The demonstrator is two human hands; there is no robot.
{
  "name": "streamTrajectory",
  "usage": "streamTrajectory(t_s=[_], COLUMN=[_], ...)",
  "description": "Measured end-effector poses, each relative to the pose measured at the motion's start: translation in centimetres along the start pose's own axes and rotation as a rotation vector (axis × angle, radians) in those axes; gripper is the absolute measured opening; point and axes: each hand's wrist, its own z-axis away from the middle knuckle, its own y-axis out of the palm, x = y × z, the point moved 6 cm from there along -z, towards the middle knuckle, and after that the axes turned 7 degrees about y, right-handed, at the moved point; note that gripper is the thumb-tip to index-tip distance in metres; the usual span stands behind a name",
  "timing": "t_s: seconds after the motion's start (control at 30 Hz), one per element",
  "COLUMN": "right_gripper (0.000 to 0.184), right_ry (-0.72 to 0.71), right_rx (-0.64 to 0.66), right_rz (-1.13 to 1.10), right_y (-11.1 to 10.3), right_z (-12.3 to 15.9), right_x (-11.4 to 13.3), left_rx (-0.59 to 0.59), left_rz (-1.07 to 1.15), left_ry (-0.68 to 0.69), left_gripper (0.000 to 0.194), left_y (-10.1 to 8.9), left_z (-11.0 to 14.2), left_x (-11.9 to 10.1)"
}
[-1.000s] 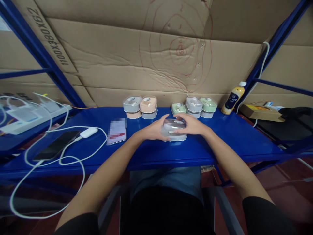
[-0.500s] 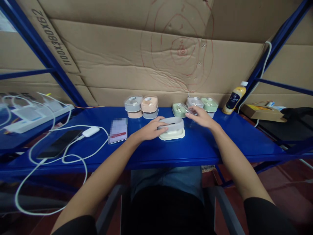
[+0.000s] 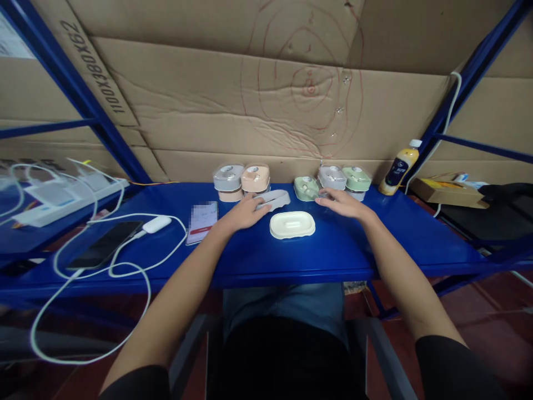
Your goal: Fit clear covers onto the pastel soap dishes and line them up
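My left hand is closed on the edge of a grey oval box body, which is tilted over the table. My right hand has its fingertips on a clear plastic lid, low beside the small green box; the lid is mostly hidden by the fingers and hard to see. Between the two hands, a cream oval tray lies by itself on the blue table. Behind them stand the green box, a grey box and another green-topped box.
A grey-topped box and an orange-topped box stand at the back left. A phone with a lit screen, a dark phone and a looping white cable lie leftward. A juice bottle stands at the right.
Both hands were around the covered box. My right hand took the clear lid off toward the right, then my left hand lifted the grey body off the cream tray and moved it left and back.
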Motion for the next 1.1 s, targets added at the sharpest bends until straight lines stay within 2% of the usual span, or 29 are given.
streamTrajectory(t_s=[0.1, 0.17, 0.23, 0.33, 0.5, 0.7, 0.87, 0.97, 1.1], right_gripper=[0.070, 0.071, 0.071, 0.068, 0.069, 0.074, 0.075, 0.079, 0.083], right_ry=[-0.042, -0.063, -0.079, -0.111, -0.186, -0.311, -0.383, -0.425, -0.471], right_rx=[-0.092, -0.157, -0.207, -0.254, -0.265, -0.200, -0.133, -0.087, -0.044], right_rz=[-0.047, -0.063, -0.065, -0.069, -0.066, -0.059, -0.035, -0.028, -0.035], right_y=[-0.6, -1.0, -1.3, -1.5, -1.2, 0.0, 0.8, 1.3, 1.7], right_z=[0.0, 0.0, 0.0, 0.2, 0.7, 1.6, 1.9, 2.2, 2.5], right_x=[0.0, 0.0, 0.0, 0.3, 1.4, 3.3, 4.3, 4.8, 5.6], left_rx=[-0.017, 0.027, 0.082, 0.117, 0.115, 0.085, 0.042, 0.061, 0.036], left_rz=[0.107, 0.172, 0.191, 0.185, 0.206, 0.113, 0.029, 0.093, 0.350], left_ry=[0.124, 0.212, 0.254, 0.274, 0.257, 0.236, 0.263, 0.247, 0.205], left_gripper=[0.060, 0.053, 0.047, 0.042, 0.063, 0.096, 0.103, 0.107, 0.126], left_y=[0.0, 0.7, 1.7, 2.7, 3.1, 3.6, 3.8, 4.2, 5.3], left_z=[0.3, 0.7, 1.0, 1.4, 1.5, 1.5, 1.6, 1.4, 0.9], left_x=[-2.6, -4.6, -6.1, -7.2, -7.3, -7.7, -8.1, -7.6, -6.3])
